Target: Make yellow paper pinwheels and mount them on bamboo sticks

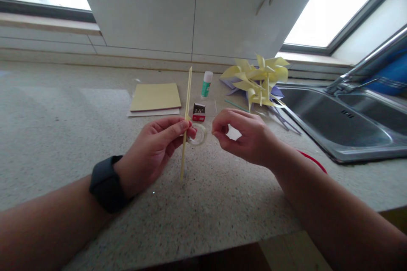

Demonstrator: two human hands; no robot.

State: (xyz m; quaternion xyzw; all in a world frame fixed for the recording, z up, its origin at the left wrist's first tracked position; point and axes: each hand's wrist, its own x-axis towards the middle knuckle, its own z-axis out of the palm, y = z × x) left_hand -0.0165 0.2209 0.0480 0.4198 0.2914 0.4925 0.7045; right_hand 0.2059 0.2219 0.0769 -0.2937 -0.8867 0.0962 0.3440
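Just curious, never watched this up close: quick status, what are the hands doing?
Left hand pinching yellow stick upright. Right hand fingertips closed, contents too small to tell. Tape roll on counter between them.

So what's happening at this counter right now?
A person holds a thin yellow stick upright in the left hand, above a speckled counter. The right hand is pinched shut beside it; what it pinches is too small to tell. Behind lie a tape roll, a small red box, a glue stick, yellow paper sheets and finished yellow pinwheels.
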